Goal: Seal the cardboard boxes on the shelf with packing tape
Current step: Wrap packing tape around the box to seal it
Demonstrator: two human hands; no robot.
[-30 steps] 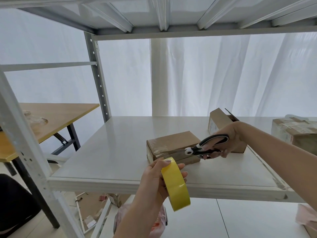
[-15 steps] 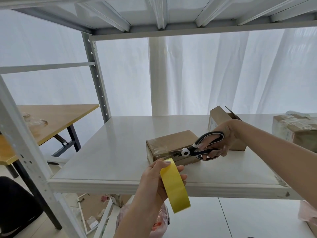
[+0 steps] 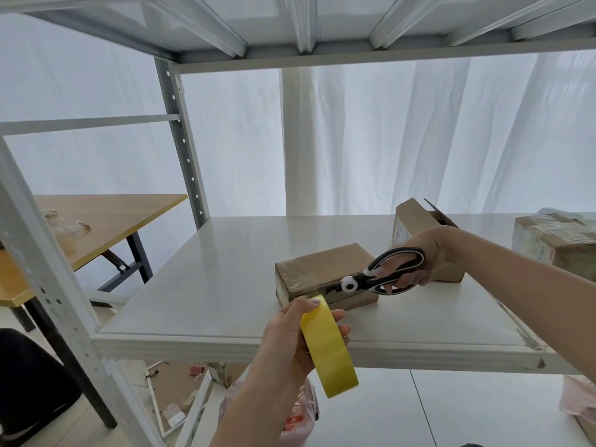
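My left hand (image 3: 290, 337) grips a yellow roll of packing tape (image 3: 329, 346) just in front of the white shelf (image 3: 225, 285). A flat cardboard box (image 3: 319, 269) wrapped in clear tape lies on the shelf right behind the roll. My right hand (image 3: 419, 262) holds black-and-white scissors (image 3: 377, 275), fingers through the handles, blades pointing left at the box's near right side. The blade tips are hard to make out against the box. Behind my right hand stands an open cardboard box (image 3: 416, 217). A taped box (image 3: 554, 240) sits at the far right.
The shelf's upper deck (image 3: 322, 33) hangs overhead, with a grey upright post (image 3: 180, 140) at the back left. A wooden table (image 3: 96, 221) stands to the left. Below the shelf lie a pink plastic bag (image 3: 296, 421) and scattered scraps on the floor.
The scissors and my right hand have shifted slightly left toward the flat box. My left hand with the tape roll stays almost where it was.
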